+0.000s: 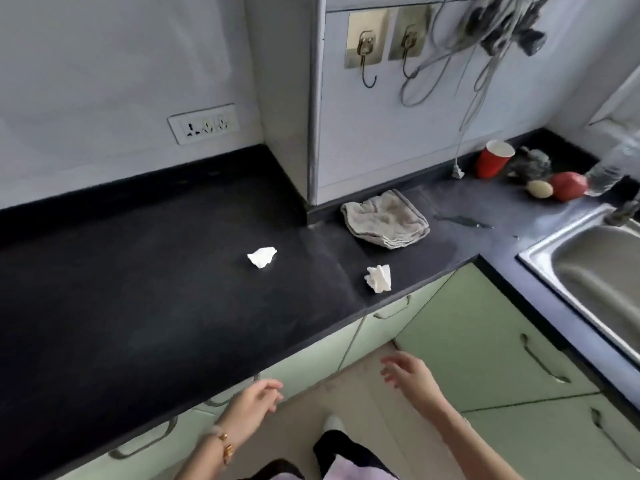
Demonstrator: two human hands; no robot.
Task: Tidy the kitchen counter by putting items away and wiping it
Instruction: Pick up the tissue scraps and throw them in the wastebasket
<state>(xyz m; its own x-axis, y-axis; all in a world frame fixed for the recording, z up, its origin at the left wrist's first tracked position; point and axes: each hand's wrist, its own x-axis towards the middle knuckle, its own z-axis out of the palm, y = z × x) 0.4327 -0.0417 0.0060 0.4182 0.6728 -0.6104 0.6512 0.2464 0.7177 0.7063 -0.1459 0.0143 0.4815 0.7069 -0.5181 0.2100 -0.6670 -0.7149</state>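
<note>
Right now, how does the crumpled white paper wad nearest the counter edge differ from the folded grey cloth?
The crumpled white paper wad is small and scrunched; the folded grey cloth is bigger, flat and layered. The wad sits near the black counter's front edge; the cloth lies back by the wall. Both rest untouched on it.

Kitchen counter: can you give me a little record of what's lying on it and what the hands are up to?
surface: black counter
litter: crumpled tissue mid-counter; second tissue near the front edge
cloth: folded rag by the wall corner
far end: red cup, red fruit, clear bottle
sink: steel sink, at right
hands: left hand and right hand empty, fingers relaxed, off the counter
</note>
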